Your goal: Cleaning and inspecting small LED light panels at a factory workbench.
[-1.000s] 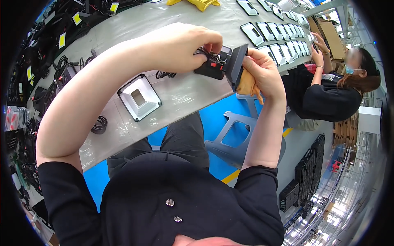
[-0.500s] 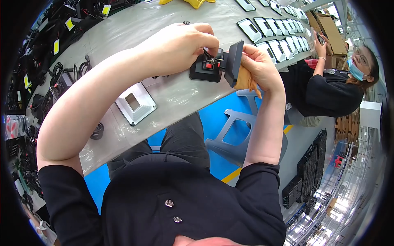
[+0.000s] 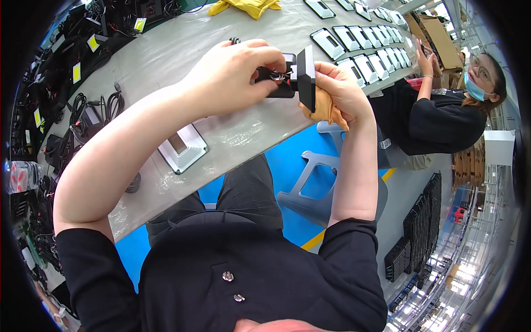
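Observation:
A black device [image 3: 306, 77] with a flat rectangular head and an open black base is held over the table. Small wires and a red part show inside the base. My left hand [image 3: 235, 72] reaches in from the left, thumb and fingers closed at the open base; its fingertips partly cover the wires. My right hand [image 3: 348, 94] grips the flat head from the right, with an orange cloth [image 3: 323, 108] bunched under its fingers. A white, stepped rectangular housing [image 3: 184, 148] with a window and dark rim lies on the table, partly behind my left forearm.
Rows of similar white housings [image 3: 362, 39] lie at the far right, and a yellow cloth [image 3: 243, 5] at the far edge. Black cables [image 3: 77, 110] crowd the left side. A grey stool [image 3: 310, 191] stands below the table. A masked person [image 3: 448, 116] sits at right, holding something dark.
Both hands and the device have shifted slightly left. The device's head has turned more upright, and my left thumb has come round to the near side of the base.

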Available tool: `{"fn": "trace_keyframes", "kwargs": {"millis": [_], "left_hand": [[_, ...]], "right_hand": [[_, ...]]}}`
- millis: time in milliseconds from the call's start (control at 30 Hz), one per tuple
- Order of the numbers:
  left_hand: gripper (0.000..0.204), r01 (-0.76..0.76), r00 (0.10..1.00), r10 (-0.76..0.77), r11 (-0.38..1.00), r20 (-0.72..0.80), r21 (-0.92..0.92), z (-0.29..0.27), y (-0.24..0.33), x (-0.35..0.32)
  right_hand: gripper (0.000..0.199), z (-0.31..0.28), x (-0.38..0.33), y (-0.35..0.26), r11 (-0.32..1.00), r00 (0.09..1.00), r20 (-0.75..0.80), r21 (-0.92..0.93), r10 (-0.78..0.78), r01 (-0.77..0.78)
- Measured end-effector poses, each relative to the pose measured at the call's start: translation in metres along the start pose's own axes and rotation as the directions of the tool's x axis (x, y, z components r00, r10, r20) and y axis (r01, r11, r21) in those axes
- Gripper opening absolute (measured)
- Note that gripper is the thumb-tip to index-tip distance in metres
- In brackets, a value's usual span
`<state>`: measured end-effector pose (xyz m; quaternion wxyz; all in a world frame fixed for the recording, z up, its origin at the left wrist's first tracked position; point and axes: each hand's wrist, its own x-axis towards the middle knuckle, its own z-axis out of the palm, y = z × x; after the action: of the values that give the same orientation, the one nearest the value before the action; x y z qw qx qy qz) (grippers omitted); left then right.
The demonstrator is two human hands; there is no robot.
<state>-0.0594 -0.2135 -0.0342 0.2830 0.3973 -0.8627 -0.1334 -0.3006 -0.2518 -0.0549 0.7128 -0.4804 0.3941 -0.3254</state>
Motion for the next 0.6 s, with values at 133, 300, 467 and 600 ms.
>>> {"fn": "trace_keyframes", "kwargs": {"millis": [133, 300, 467, 600], "left_hand": [[0.02, 0.074, 0.997, -0.074, 0.997, 0.003, -0.016, 0.004, 0.006, -0.002], [0.011, -0.095, 0.988, 0.091, 0.995, -0.126, -0.03, 0.013, 0.004, -0.007], [0.023, 0.132, 0.991, -0.128, 0.981, 0.036, -0.141, 0.002, 0.008, 0.0], [0.046, 0.263, 0.964, -0.265, 0.958, 0.002, -0.11, -0.004, 0.012, 0.0]], "right_hand": [[0.023, -0.002, 0.001, 0.002, 1.0, 0.999, -0.055, -0.018, -0.001, 0.0], [0.024, -0.005, -0.001, -0.002, 0.997, 0.998, -0.048, 0.069, 0.033, -0.03], [0.023, 0.003, -0.004, -0.013, 0.992, 0.999, 0.038, 0.12, 0.019, -0.023], [0.021, 0.001, -0.002, -0.014, 0.989, 0.993, 0.119, 0.142, 0.026, -0.043]]}}
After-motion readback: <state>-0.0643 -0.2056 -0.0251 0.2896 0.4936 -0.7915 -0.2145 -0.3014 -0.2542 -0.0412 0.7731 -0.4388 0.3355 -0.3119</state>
